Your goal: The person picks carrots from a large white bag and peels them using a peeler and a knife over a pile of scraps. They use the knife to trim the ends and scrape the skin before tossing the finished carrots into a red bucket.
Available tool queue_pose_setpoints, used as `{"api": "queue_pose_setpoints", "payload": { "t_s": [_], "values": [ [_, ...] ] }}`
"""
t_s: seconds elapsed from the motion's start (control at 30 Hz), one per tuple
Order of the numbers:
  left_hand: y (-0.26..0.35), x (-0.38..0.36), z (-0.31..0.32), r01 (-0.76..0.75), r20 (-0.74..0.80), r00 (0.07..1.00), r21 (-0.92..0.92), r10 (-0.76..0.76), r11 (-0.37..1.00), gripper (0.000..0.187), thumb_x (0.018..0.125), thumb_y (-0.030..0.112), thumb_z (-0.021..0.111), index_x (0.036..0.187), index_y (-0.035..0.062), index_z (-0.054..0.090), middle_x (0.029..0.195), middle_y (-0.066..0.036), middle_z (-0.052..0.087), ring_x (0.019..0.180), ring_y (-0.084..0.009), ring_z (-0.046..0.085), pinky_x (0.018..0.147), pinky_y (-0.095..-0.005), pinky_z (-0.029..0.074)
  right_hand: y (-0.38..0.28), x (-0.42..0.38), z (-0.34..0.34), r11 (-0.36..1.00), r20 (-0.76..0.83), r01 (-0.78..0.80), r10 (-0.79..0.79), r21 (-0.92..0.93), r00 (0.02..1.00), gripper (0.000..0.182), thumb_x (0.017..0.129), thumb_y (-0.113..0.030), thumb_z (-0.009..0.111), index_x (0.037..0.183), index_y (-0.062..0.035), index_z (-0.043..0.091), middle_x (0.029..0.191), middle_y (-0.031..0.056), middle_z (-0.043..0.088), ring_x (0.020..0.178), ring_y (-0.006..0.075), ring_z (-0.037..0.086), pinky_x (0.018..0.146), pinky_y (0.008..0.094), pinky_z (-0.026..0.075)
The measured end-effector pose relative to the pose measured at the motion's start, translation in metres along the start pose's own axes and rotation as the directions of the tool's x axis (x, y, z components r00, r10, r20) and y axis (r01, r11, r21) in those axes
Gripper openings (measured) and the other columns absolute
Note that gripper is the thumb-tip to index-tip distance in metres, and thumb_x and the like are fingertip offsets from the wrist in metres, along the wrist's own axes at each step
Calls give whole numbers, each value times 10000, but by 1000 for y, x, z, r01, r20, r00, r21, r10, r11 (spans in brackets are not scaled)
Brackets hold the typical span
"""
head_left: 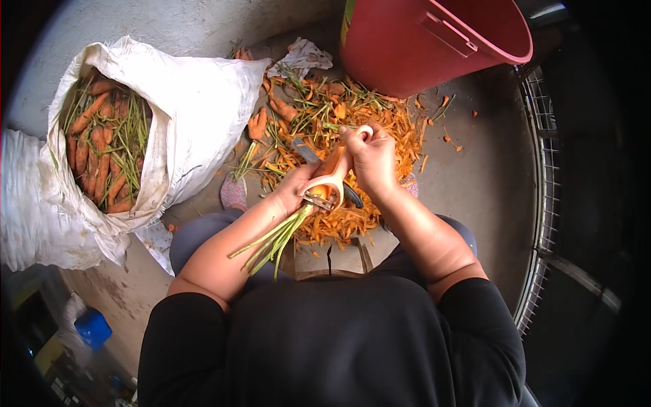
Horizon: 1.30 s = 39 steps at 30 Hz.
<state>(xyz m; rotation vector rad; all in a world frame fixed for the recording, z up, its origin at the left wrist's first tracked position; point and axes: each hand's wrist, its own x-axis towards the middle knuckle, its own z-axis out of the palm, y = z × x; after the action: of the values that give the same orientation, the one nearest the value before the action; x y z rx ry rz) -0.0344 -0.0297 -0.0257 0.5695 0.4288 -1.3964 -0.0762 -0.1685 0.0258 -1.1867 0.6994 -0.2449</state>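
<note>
My left hand (293,188) is closed round a carrot (329,163), whose green stems (278,237) trail down toward my lap. In my right hand (374,157) is a pale peach-coloured peeler (333,182), gripped by its looped handle. The metal blade of the peeler lies over the stem end of the carrot. Below both hands spreads a heap of orange carrot peelings (393,129) with green stems mixed in. A knife (305,150) shows just beyond my left hand, its dark handle partly hidden behind the peeler.
To the left, a white sack (210,88) lies with its mouth open, full of carrots (98,146) with stems. A red bucket (400,47) stands beyond the peelings. Metal grating (548,163) runs along the right. A blue container (93,328) is at the lower left.
</note>
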Motion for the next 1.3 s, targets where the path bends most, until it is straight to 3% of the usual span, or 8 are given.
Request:
{"api": "queue_pose_setpoints", "payload": {
  "t_s": [0.13,0.27,0.47,0.73,0.93,1.0,1.13,1.3],
  "values": [
    [-6,2,-24,171,192,966,27,-173,985,398,904,358,389,1111,23,448,838,-144,542,668,-212,559,526,-334,508,15,54,-40,948,-326,-41,-67,-315,943,120,781,-78,594,773,9,511,652,85,562,515,131,540,477,269,464],
    [-1,-9,-8,163,63,984,27,-165,986,389,899,364,397,1092,32,455,781,-143,515,615,-234,521,502,-335,483,-1,82,-76,993,-574,107,-118,-54,810,150,780,-113,636,737,-47,509,601,25,509,464,95,446,397,235,360],
    [-4,9,-18,2,-36,999,-91,-5,996,338,876,314,447,1072,39,464,946,-108,545,818,-194,573,642,-370,513,12,2,-1,985,21,75,-72,-157,997,190,770,-134,646,708,-53,486,604,14,509,448,86,437,402,229,365],
    [-3,-11,-9,127,37,990,236,-139,964,353,892,350,405,1072,50,456,803,-112,499,694,-202,497,559,-294,443,5,89,-87,990,-624,68,-130,-123,771,173,780,-133,636,741,-31,502,619,24,510,506,107,486,438,250,410],
    [7,-13,-16,-71,89,995,328,44,942,372,887,337,413,1105,37,450,895,-119,555,788,-227,592,632,-365,529,1,14,-7,975,-100,77,-100,-207,990,189,747,-105,640,632,-46,503,563,4,511,488,70,446,450,221,384],
    [2,-2,-6,34,39,999,-27,-33,999,331,919,276,377,1085,14,494,951,-112,595,793,-178,617,693,-316,534,7,-2,8,949,64,235,-226,-210,972,165,788,-124,617,705,-40,503,583,25,520,443,89,452,398,225,386],
    [-2,-3,-24,99,126,984,218,-129,971,392,895,374,411,1085,36,463,861,-128,544,685,-210,535,548,-301,453,8,49,-34,898,-297,-135,5,-419,955,111,766,-68,594,746,14,522,612,90,548,491,132,535,455,262,472],
    [2,-13,-10,124,45,990,154,-132,980,388,886,386,423,1073,50,462,843,-115,509,721,-201,498,563,-277,423,0,86,-83,985,-564,145,-172,-93,807,150,752,-95,640,711,-13,521,649,74,559,553,126,531,470,276,433]
  ]
}}
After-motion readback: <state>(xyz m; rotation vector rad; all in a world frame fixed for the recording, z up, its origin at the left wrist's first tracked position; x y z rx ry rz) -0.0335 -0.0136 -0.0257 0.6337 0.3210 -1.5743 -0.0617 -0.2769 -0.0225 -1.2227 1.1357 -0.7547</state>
